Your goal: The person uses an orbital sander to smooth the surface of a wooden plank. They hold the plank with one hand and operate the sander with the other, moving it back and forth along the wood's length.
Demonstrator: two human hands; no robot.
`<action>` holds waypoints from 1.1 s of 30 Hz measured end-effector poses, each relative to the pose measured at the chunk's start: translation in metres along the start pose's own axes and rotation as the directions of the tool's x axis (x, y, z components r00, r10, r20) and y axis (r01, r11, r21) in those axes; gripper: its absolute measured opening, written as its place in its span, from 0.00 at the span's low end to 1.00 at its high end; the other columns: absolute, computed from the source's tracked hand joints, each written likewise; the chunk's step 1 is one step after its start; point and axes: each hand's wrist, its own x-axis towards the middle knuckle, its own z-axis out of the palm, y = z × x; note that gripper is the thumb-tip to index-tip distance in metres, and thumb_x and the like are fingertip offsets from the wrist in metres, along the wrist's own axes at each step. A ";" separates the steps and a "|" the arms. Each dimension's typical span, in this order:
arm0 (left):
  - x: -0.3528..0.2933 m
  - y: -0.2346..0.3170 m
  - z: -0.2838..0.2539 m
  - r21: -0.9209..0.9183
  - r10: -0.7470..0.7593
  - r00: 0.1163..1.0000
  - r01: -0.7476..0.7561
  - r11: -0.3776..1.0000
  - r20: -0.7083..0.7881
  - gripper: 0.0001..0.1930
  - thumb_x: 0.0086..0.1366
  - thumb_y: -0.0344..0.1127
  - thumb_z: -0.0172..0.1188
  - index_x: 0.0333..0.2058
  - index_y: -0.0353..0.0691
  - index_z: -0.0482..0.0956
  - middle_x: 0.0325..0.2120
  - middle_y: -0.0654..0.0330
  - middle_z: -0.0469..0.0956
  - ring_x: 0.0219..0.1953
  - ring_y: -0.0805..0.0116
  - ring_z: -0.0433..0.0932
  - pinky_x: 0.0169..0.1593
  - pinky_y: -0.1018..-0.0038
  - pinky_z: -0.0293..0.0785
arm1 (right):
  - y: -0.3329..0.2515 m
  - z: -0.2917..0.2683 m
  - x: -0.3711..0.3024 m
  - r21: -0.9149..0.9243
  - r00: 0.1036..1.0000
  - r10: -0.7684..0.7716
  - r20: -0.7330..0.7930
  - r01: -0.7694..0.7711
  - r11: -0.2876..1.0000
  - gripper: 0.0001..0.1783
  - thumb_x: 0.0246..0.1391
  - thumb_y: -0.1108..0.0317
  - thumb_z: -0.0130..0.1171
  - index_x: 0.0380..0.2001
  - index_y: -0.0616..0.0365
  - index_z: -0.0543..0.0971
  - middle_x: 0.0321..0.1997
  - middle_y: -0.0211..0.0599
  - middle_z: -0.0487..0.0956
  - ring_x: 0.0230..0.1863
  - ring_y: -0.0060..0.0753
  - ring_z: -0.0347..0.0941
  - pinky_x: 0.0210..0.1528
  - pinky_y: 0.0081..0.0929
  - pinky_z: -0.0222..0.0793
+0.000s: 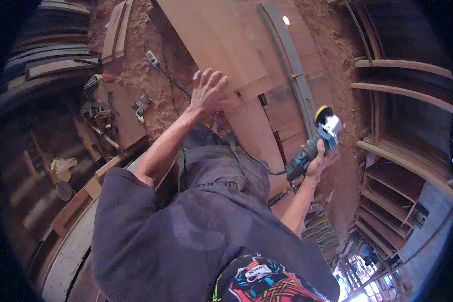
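My right hand (317, 165) is wrapped round the body of an angle grinder (303, 158). It holds the tool up to the right of the boards, its yellow disc (321, 114) pointing away from me. A dark cord (271, 171) runs from the grinder's rear end across my lap. Ahead of me lies a wide, pale wooden board (214, 38). My left hand (208, 91) is over its near left edge, fingers apart and holding nothing; whether the fingertips touch the wood I cannot tell. A narrower plank (254, 128) extends from the board toward my lap.
A long grey-green beam (293, 70) lies right of the board. Shavings (337, 70) cover the ground. On the left are a power strip (152, 58), a small sheet of wood (118, 113) with tools beside it, and stacked planks (55, 55). Wooden shelving (387, 201) stands at right.
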 end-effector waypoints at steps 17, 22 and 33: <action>-0.011 0.011 0.003 -0.269 -0.661 0.708 0.605 0.749 -0.248 0.34 0.57 0.49 0.76 0.59 0.43 0.77 0.58 0.53 0.75 0.64 0.48 0.70 0.69 0.46 0.62 | -0.026 0.001 0.010 -0.136 0.956 0.109 0.271 -0.074 0.988 0.26 0.64 0.51 0.67 0.52 0.62 0.77 0.34 0.34 0.81 0.31 0.30 0.82 0.36 0.29 0.81; -0.042 0.096 0.005 -0.596 -0.878 0.477 0.693 0.407 -0.045 0.26 0.61 0.43 0.73 0.54 0.37 0.78 0.48 0.50 0.80 0.54 0.51 0.78 0.60 0.59 0.74 | -0.029 0.001 0.013 -0.109 0.943 0.114 0.313 -0.083 0.991 0.26 0.62 0.52 0.71 0.51 0.61 0.77 0.35 0.32 0.81 0.31 0.28 0.81 0.36 0.28 0.80; -0.048 0.111 -0.008 -0.876 -0.952 0.278 0.482 0.023 0.128 0.27 0.61 0.43 0.74 0.55 0.35 0.80 0.39 0.55 0.85 0.43 0.62 0.84 0.52 0.64 0.79 | -0.086 0.017 -0.002 -0.179 0.889 0.156 0.431 -0.085 0.980 0.21 0.62 0.58 0.72 0.48 0.61 0.77 0.34 0.32 0.80 0.31 0.29 0.80 0.35 0.29 0.79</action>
